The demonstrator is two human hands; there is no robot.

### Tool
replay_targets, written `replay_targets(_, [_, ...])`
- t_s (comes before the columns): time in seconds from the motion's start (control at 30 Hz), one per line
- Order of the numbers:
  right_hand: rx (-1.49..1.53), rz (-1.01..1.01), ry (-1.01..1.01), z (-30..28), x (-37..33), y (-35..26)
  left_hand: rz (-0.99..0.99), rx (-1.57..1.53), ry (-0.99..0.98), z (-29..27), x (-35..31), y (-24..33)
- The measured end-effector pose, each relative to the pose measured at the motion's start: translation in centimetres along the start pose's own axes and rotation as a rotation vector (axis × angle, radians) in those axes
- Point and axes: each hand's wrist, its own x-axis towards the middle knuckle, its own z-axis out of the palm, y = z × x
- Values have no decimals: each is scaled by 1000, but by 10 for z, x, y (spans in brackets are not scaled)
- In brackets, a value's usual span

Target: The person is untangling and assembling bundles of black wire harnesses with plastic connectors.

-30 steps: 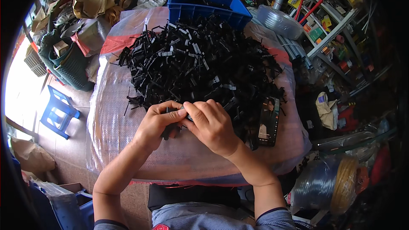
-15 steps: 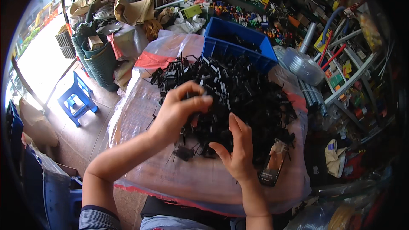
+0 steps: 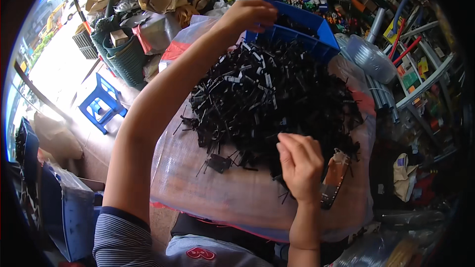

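Note:
My left hand (image 3: 250, 16) reaches far forward over the left rim of a blue plastic bin (image 3: 324, 34). Its fingers stretch to the right, slightly bent, and nothing shows in them. Dark pieces lie inside the bin. A large heap of small black plastic parts with thin legs (image 3: 277, 94) spreads over the work surface. My right hand (image 3: 301, 165) hovers at the heap's near edge, thumb and fingers drawn together; what they pinch, if anything, is hidden. One black part (image 3: 217, 163) lies apart at the near left of the heap.
Translucent sheeting (image 3: 198, 193) covers the surface. A phone (image 3: 334, 178) lies right of my right hand. On the floor at left stand a blue stool (image 3: 101, 104) and green baskets (image 3: 126, 59). Metal tubes and a rack (image 3: 420, 84) crowd the right; a blue crate (image 3: 64, 207) is at lower left.
My left hand has moved from above the heap forward to the blue bin. My right hand has shifted right, and its spread thumb and fingers have come together. The view has shifted slightly.

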Motion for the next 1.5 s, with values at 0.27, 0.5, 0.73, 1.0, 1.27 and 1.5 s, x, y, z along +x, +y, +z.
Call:
replay_targets(0.27, [-99, 13, -533, 25, -20, -12, -342, -255, -103, 0, -215, 5])
replay_targets(0.5, [383, 331, -168, 4, -9, -10, 163, 183, -214, 41, -246, 14])
replay_targets(0.73, [1237, 662, -209, 37, -17, -12, 146, 127, -181, 59, -247, 5])
replay_targets(1.0, [909, 553, 3, 36, -20, -25, -349, -329, 67, 50, -247, -4])
replay_targets(1.27, [807, 530, 130, 35, -19, -28, -472, -434, -84, 42, -246, -6])
replay_targets(1.5, [1020, 591, -74, 40, -19, -30, -117, -40, -38, 43, -251, -2])
